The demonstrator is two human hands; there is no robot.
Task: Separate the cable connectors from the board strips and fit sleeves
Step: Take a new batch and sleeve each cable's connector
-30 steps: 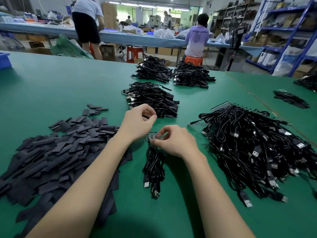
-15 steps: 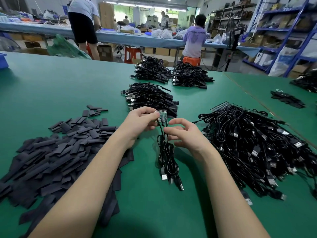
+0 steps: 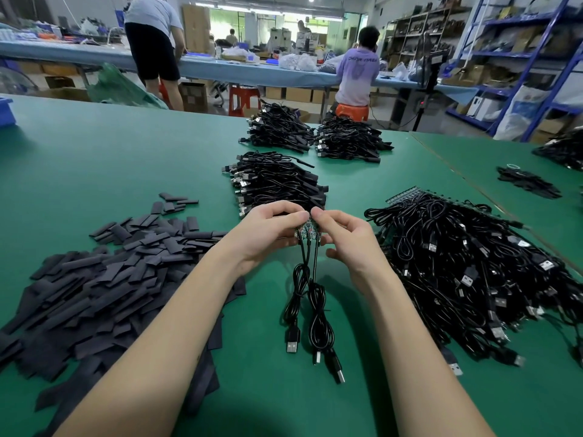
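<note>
We've got both hands up over the green table (image 3: 126,159), and between them a small board strip (image 3: 305,231) with cables hanging off it. Our left hand (image 3: 268,230) pinches the strip's left side, fingers curled round it; our right hand (image 3: 342,234) nips the top right corner between thumb and forefinger. Looks like we're about to snap a connector off.

Now the risks. Those hanging cables (image 3: 307,298) dangle from the strip down to the table, their USB plugs (image 3: 291,342) lying on the cloth nearer us than the strip. The loops look tangled together, so a sharp twist could drag the neighbour along, or strain the wire where it meets its board. Bend in the wrong spot and we'd judge the little board could crack instead of parting cleanly. The grip is fingertip only, so a freed piece could flick away.

And where would it go? To the right of the strip sits the big unprocessed cable heap (image 3: 473,272), close to our right wrist; a loose piece dropped there would be hard to find. To the left, the sleeve pile (image 3: 104,272) lies near our left forearm. Beyond the strip, the finished bundle (image 3: 274,181) sits just behind our knuckles. So open room is really only the bare green lane toward us, around the plugs. Table edges are far off on every side.
</note>
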